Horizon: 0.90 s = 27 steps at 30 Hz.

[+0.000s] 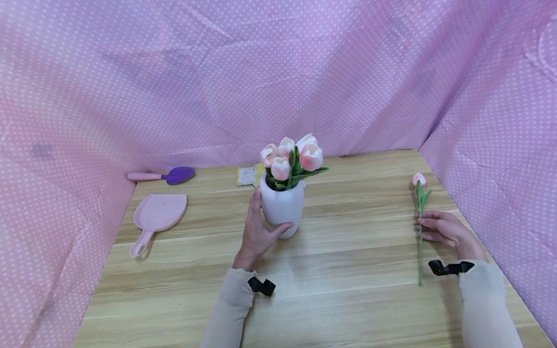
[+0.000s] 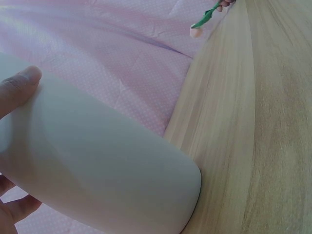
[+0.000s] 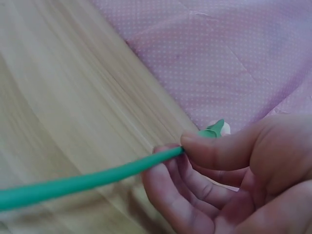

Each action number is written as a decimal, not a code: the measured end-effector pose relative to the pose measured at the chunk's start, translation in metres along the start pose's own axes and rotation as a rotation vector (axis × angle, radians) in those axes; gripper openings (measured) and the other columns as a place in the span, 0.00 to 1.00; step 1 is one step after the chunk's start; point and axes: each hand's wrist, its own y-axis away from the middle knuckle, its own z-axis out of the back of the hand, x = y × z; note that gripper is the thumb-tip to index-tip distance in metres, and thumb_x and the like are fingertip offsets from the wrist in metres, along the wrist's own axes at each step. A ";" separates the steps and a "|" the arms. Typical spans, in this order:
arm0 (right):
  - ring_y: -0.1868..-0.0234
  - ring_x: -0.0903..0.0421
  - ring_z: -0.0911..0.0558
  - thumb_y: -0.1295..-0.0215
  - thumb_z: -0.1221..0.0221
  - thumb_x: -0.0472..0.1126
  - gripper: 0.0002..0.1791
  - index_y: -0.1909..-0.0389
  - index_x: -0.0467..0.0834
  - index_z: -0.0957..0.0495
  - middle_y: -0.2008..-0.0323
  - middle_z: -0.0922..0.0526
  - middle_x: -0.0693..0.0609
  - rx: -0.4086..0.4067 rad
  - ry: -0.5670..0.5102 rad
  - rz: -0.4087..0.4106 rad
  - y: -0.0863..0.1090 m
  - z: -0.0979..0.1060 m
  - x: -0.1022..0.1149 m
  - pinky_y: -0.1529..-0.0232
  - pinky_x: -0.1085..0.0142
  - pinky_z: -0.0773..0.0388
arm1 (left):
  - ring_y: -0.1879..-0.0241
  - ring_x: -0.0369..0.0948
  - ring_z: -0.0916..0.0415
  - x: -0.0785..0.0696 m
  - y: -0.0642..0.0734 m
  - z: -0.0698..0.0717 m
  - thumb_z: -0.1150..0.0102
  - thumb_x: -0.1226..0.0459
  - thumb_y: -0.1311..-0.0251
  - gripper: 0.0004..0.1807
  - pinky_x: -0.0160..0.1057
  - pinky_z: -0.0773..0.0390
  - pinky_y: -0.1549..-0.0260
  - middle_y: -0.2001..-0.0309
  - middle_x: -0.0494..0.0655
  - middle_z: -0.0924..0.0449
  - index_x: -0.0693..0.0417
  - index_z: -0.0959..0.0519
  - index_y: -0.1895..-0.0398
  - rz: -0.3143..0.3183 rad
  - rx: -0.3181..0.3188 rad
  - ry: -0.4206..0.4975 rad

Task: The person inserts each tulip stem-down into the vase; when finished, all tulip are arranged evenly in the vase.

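Observation:
A white vase (image 1: 283,208) with several pink-and-white tulips (image 1: 280,168) in it stands at the middle of the table. My left hand (image 1: 257,234) grips the vase from its left side, thumb across the front and fingers round the back. In the left wrist view the smooth white vase (image 2: 107,156) fills much of the picture. Over at the right, my right hand (image 1: 446,232) pinches the green stem of a single tulip (image 1: 420,251) between thumb and fingers. Its pale pink bloom points away from me. The right wrist view shows the stem (image 3: 97,179) running out from the fingertips toward the left.
On the left lie a pink dustpan (image 1: 161,212) and, behind it, a small trowel (image 1: 179,176) with a purple blade. A yellow-and-white packet (image 1: 247,176) sits partly hidden behind the vase. Pink dotted cloth (image 1: 278,72) hangs along the back and sides of the wooden table (image 1: 348,299).

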 end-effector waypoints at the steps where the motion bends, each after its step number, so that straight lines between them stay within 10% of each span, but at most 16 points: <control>1: 0.63 0.61 0.12 0.25 0.52 0.29 0.18 0.62 0.50 0.17 0.65 0.11 0.56 0.023 -0.031 0.008 0.000 0.000 -0.001 0.60 0.68 0.12 | 0.32 0.64 0.36 0.000 0.000 0.000 0.27 0.49 0.48 0.62 0.65 0.26 0.38 0.27 0.69 0.44 0.45 0.61 0.19 -0.002 -0.002 0.001; 12: 0.54 0.57 0.13 0.22 0.62 0.27 0.23 0.53 0.44 0.17 0.58 0.12 0.51 0.236 -0.324 0.092 -0.003 -0.001 -0.013 0.51 0.62 0.13 | 0.32 0.65 0.36 0.001 0.000 -0.001 0.38 0.40 0.43 0.57 0.66 0.26 0.38 0.27 0.70 0.44 0.46 0.61 0.19 0.001 -0.007 -0.009; 27: 0.50 0.51 0.14 0.21 0.70 0.28 0.22 0.50 0.36 0.24 0.54 0.14 0.44 0.301 -0.656 0.218 -0.010 -0.025 -0.027 0.43 0.58 0.15 | 0.32 0.64 0.36 0.001 0.000 -0.001 0.33 0.43 0.44 0.59 0.65 0.26 0.38 0.27 0.69 0.44 0.45 0.60 0.19 -0.005 -0.009 0.002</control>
